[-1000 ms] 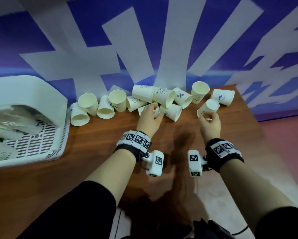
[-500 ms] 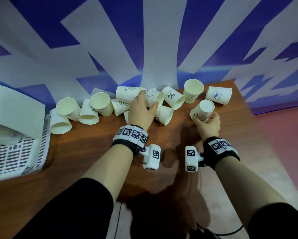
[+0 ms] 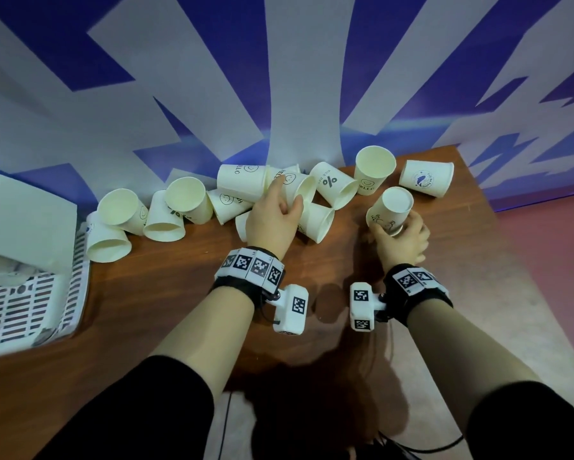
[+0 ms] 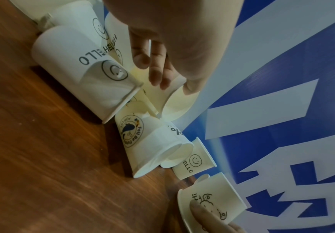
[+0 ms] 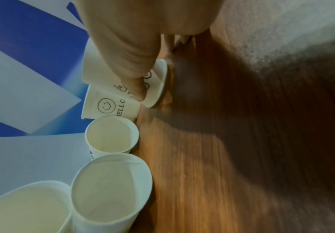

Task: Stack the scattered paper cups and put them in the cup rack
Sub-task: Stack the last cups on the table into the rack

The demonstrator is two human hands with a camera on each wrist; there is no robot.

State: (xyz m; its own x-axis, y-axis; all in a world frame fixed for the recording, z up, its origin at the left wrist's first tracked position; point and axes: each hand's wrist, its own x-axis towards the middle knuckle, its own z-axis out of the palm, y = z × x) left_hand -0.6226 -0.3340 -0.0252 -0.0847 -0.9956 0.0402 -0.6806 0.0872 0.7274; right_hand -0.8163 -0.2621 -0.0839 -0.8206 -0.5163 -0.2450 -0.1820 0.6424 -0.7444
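Observation:
Several white paper cups (image 3: 337,189) lie scattered along the back of the wooden table (image 3: 166,293). My left hand (image 3: 287,197) reaches into the middle of the pile and grips a smiley "HELLO" cup (image 3: 300,189) lying on its side. In the left wrist view its fingers (image 4: 158,75) curl over that cup (image 4: 174,102). My right hand (image 3: 395,229) holds a doodle-printed cup (image 3: 390,207) by its base, mouth tilted up and away. The thumb (image 5: 130,71) presses that cup's side (image 5: 156,82). The white cup rack (image 3: 30,293) sits at the table's left edge.
A blue and white wall (image 3: 295,78) stands directly behind the cups. One cup (image 3: 375,169) stands upright near the right hand, and another (image 3: 426,177) lies by the table's right corner. More cups (image 3: 123,210) lie beside the rack. Reddish floor (image 3: 561,260) shows past the right edge.
My left hand left the near lying cup and moved forward onto the smiley cup. My right hand kept its cup, drawing it slightly nearer. The head view swung right.

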